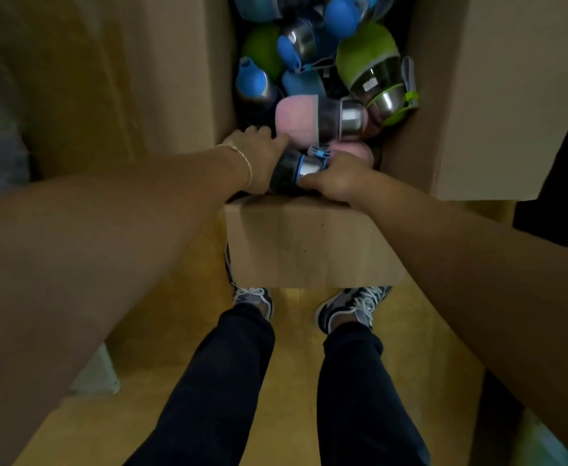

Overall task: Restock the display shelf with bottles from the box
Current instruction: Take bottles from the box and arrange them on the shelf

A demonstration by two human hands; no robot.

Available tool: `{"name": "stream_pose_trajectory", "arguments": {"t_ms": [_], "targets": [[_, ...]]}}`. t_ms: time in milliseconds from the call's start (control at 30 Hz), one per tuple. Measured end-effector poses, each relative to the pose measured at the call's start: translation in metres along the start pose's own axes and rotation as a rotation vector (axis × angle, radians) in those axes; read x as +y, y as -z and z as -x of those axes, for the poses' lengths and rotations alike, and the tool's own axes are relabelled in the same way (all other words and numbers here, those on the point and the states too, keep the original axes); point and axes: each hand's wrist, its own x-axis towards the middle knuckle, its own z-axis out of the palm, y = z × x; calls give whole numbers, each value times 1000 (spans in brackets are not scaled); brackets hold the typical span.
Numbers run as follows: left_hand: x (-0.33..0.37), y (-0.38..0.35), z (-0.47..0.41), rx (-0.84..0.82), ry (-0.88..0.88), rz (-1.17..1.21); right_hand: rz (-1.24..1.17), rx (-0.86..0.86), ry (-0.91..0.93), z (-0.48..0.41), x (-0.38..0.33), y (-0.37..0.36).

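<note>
the bottle lies on its side just inside the near wall of the box, its long axis running along that wall. both hands have it: the left hand is curled round the dark end and the right hand round the steel end, each grip clamped on. a pink bottle sits just behind it, deeper in the box. the open room looks to be straight up, between the box's tall sides.

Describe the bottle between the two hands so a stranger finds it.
Look at the near edge of the open cardboard box. There the left hand and right hand hold one bottle on its side. Unlike the pink bottle behind it, it is dark with a blue ring and steel end.
</note>
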Motion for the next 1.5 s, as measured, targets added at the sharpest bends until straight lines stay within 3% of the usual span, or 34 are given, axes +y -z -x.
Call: {"name": "stream_pose_trajectory", "arguments": {"t_ms": [133,300,533,667,867,1133,1500], "targets": [[-2,-6,-9,22,-22,17,-3,20,-62,-10,2,-4],[-3,12,-1,59,-43,-84,-357,51,-101,-5,1,0],[9,33,54,139,43,160,-769,70,-35,50,-15,15],[25,52,91,216,74,280,-883,127,11,94,-28,26],[56,84,148,288,92,417,-859,208,111,170,-48,58],[114,181,259,412,-3,576,-736,355,235,326,-95,130],[189,322,380,619,-145,511,-661,708,457,511,-149,214]]}}
